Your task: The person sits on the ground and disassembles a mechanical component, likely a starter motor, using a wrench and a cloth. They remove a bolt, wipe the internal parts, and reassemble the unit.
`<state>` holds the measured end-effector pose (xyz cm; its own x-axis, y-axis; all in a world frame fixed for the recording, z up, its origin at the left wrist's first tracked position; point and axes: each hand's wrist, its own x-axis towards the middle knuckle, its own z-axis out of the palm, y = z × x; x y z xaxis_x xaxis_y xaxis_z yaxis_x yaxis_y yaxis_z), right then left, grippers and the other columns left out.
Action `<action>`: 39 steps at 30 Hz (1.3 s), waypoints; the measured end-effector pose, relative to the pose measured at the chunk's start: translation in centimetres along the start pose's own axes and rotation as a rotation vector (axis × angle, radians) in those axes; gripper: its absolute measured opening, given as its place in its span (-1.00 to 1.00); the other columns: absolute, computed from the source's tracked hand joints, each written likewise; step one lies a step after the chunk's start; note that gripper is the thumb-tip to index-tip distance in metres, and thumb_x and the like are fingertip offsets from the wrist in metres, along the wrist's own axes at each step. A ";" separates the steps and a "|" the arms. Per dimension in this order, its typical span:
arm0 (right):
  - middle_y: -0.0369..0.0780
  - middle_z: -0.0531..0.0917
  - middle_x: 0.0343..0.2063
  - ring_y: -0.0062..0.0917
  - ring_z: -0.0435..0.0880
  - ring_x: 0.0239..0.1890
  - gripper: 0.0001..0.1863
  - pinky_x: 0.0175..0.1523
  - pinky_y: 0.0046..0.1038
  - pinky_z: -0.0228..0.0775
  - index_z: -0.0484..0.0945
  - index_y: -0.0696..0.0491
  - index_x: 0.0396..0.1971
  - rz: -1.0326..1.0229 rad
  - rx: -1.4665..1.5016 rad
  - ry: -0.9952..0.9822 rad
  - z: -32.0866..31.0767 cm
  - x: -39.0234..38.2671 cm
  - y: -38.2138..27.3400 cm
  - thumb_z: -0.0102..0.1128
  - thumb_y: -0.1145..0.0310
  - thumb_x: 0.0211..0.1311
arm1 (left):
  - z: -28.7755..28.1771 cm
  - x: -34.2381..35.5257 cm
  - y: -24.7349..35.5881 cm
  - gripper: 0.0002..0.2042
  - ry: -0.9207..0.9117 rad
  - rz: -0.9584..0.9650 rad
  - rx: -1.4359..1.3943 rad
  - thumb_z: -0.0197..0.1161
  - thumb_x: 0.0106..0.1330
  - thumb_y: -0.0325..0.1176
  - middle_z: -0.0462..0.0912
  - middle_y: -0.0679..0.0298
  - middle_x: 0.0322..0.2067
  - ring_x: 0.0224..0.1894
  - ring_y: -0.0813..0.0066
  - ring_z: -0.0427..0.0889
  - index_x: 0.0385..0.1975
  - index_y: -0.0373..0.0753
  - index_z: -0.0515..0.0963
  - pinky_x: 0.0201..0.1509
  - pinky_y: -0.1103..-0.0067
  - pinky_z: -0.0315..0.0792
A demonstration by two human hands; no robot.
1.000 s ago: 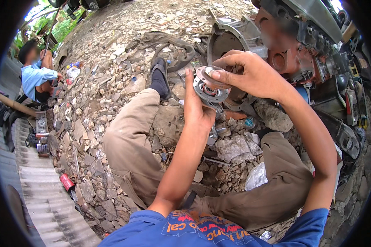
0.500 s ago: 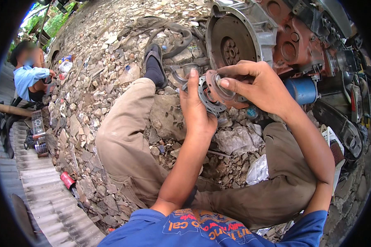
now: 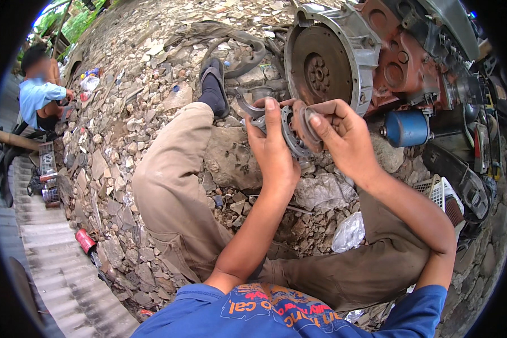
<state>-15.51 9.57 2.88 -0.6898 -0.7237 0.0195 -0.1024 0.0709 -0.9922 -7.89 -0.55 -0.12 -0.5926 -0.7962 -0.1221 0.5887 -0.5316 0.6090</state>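
My left hand [image 3: 271, 155] is closed round a round grey metal housing [image 3: 290, 134] with bolt holes along its flange, thumb pointing up. A curved, fork-like metal arm [image 3: 244, 103] sticks out to the left of that hand; whether it belongs to the housing I cannot tell. Between the thumb and fingers of my right hand [image 3: 343, 135] is a reddish-brown round metal cover [image 3: 306, 129], tilted on edge. It sits close against the housing's open face, and I cannot make out whether they touch. Both parts are above the rubble, between my legs.
A large engine [image 3: 400, 62] with a flywheel [image 3: 321, 65] and a blue canister filter [image 3: 405, 128] lies ahead right. Stony rubble [image 3: 112, 169] covers the ground, with plastic bags [image 3: 349, 232] on it. A seated person [image 3: 39, 98] is far left, beyond corrugated sheeting [image 3: 50, 236].
My right hand has turned and lowered, tipping the round cover more edge-on against the housing. The left hand has shifted only slightly. The view has moved a little.
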 end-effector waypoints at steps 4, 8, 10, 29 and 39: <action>-0.25 0.69 -0.32 -0.76 0.59 -0.28 -0.67 -0.20 -0.65 0.43 0.51 0.25 -0.08 -0.028 0.042 0.023 0.9 -0.3 0.1 0.20 0.25 0.44 | -0.3 0.2 0.4 -0.63 0.022 -0.060 0.026 0.22 0.42 -0.02 0.65 0.20 -0.20 -0.20 0.47 0.68 -0.04 -0.18 0.40 -0.11 0.51 0.58; -0.25 0.69 -0.31 -0.75 0.60 -0.27 -0.69 -0.20 -0.65 0.44 0.52 0.24 -0.09 0.054 0.076 0.026 1.1 -0.3 0.4 0.22 0.26 0.43 | -0.5 0.2 0.0 -0.65 0.030 -0.025 0.071 0.23 0.45 -0.11 0.57 0.24 -0.19 -0.16 0.55 0.58 0.00 -0.18 0.35 -0.07 0.56 0.49; -0.26 0.69 -0.32 -0.75 0.60 -0.28 -0.70 -0.20 -0.65 0.44 0.52 0.23 -0.10 0.065 0.098 0.007 0.9 -0.3 0.7 0.23 0.27 0.42 | -0.5 0.1 0.1 -0.65 0.003 -0.045 0.062 0.23 0.45 -0.10 0.57 0.23 -0.18 -0.15 0.52 0.59 0.00 -0.18 0.35 -0.06 0.55 0.50; -0.39 0.45 -0.36 -0.74 0.33 -0.36 -0.70 -0.22 -0.62 0.28 0.61 0.17 -0.11 -0.033 -0.028 0.072 1.6 0.3 1.4 0.38 0.31 0.28 | -2.3 0.5 0.1 -0.19 -0.415 0.043 -0.069 0.56 0.04 -0.29 0.47 -0.08 0.14 0.22 0.05 0.50 0.21 -0.21 0.13 0.28 0.22 0.48; -0.37 0.52 -0.32 -0.79 0.38 -0.33 -0.78 -0.27 -0.64 0.32 0.61 0.16 -0.17 -0.063 0.001 0.093 1.7 0.1 1.5 0.36 0.38 0.29 | -2.3 0.3 0.5 -0.23 -0.314 -0.030 0.008 0.48 -0.02 -0.50 0.49 0.04 0.03 0.07 0.24 0.57 0.19 -0.20 0.15 0.20 0.34 0.49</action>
<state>-14.52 8.38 1.23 -0.7455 -0.6600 0.0926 -0.1466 0.0269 -0.9888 -6.49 -1.69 -1.59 -0.7514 -0.6511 0.1071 0.5647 -0.5506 0.6148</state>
